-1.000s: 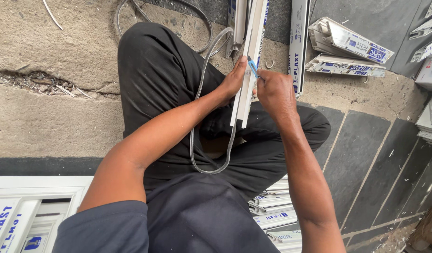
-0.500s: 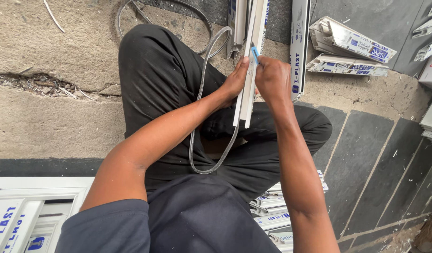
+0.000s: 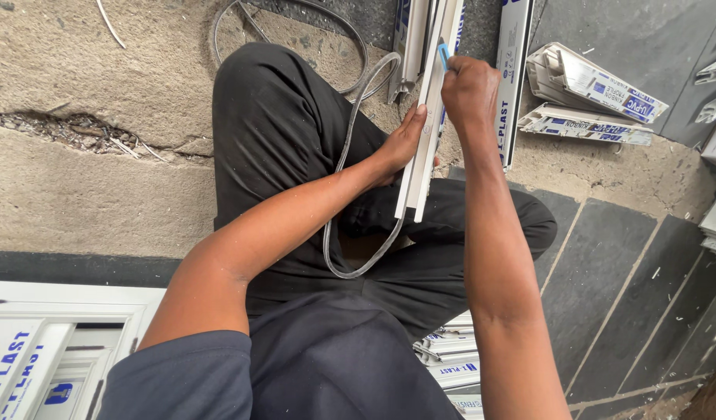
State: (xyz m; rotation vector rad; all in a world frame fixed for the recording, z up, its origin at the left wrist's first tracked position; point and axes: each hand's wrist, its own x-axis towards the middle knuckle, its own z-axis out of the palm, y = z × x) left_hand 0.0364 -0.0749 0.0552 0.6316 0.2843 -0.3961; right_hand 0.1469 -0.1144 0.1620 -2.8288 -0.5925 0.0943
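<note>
My left hand (image 3: 403, 141) grips a long white plastic profile strip (image 3: 420, 175) that runs from my lap up toward the top of the view. My right hand (image 3: 470, 92) is closed around a small blue tool (image 3: 443, 56) and presses it against the strip higher up. A grey rubber gasket cord (image 3: 350, 148) loops from the strip down over my black trousers and back up. I sit cross-legged on the ground.
More white profile lengths (image 3: 513, 70) lie beside the strip. Cut profile pieces (image 3: 591, 85) lie on the ground at upper right and under my right leg. A white frame (image 3: 62, 342) sits at lower left. Dark stone tiles (image 3: 630, 264) cover the right side, and a coiled cord (image 3: 296, 15) lies on the rough concrete.
My right hand with the blue tool has slid up along the strip, away from my left hand. The left hand keeps its hold on the strip.
</note>
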